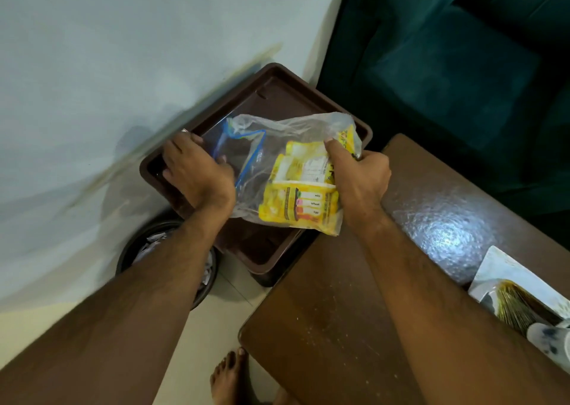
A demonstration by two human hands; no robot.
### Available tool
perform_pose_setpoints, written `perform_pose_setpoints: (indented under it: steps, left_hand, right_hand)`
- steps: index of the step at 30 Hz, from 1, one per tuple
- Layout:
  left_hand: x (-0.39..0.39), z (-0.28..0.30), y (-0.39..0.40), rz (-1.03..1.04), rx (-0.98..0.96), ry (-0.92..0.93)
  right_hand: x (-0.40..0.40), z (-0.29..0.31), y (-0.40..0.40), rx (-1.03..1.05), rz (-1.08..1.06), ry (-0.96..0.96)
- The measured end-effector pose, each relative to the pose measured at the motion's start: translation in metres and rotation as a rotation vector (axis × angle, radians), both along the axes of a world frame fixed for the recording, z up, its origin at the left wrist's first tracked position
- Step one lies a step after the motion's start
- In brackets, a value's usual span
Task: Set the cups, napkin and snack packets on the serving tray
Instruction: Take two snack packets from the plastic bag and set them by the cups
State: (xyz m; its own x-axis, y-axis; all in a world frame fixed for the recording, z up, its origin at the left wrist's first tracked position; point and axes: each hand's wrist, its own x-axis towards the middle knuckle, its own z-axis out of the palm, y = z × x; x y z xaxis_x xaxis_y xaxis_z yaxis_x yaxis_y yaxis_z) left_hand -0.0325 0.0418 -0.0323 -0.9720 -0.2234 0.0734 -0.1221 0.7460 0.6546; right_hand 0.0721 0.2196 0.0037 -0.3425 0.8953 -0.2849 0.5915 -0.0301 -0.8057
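A dark brown serving tray [268, 80] sits against the white wall. Over it lies a clear zip bag [256, 145] with a blue seal, holding yellow snack packets [296, 195]. My left hand [194, 170] grips the bag's open blue-edged mouth at the tray's left side. On the bag's right edge, my right hand [357, 173] pinches the plastic and the packets inside, thumb on top. No cups or napkin are in view.
A brown wooden table [385, 265] spreads to the right, its corner under the tray. A plate with a brush-like item [518, 299] lies at its right edge. A round dark bin [160, 250] stands on the floor below the tray. A teal sofa [447, 65] fills the upper right.
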Motion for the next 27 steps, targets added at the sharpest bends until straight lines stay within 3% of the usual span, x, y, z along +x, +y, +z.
perform_pose_setpoints:
  steps: [1, 3, 8, 13, 15, 18, 21, 23, 26, 27]
  left_hand:
    - [0.003, 0.002, 0.001, -0.035, -0.079, 0.071]
    - [0.010, 0.004, 0.006, -0.172, -0.047, 0.116]
    - [0.028, 0.003, 0.022, -0.389, 0.078, -0.036]
    - [0.019, -0.010, 0.028, -0.335, 0.146, -0.199]
    - [0.013, -0.012, 0.026, -0.188, 0.351, -0.286]
    - [0.006, -0.006, 0.021, -0.010, 0.840, -0.448]
    - [0.006, 0.001, 0.017, 0.125, 1.029, -0.580]
    - [0.007, 0.007, 0.018, 0.180, 0.961, -0.540]
    - [0.017, 0.011, 0.023, 0.105, 0.383, -0.250]
    - [0.024, 0.014, 0.024, 0.069, 0.284, -0.096]
  right_hand:
    - [0.000, 0.000, -0.001, 0.004, 0.000, 0.004]
    - [-0.001, 0.002, -0.002, 0.009, -0.015, 0.018]
    - [-0.003, 0.008, -0.001, 0.039, -0.028, 0.062]
    - [0.000, 0.012, 0.004, 0.077, -0.005, 0.053]
    - [0.003, 0.012, 0.009, 0.091, 0.001, 0.046]
    - [0.007, 0.012, 0.017, 0.097, 0.005, 0.036]
    - [0.009, 0.013, 0.022, 0.094, -0.004, 0.032]
    - [0.007, 0.016, 0.021, 0.093, -0.006, 0.053]
    - [0.000, 0.023, 0.017, 0.053, 0.024, 0.103]
    - [-0.004, 0.026, 0.017, 0.019, 0.030, 0.133]
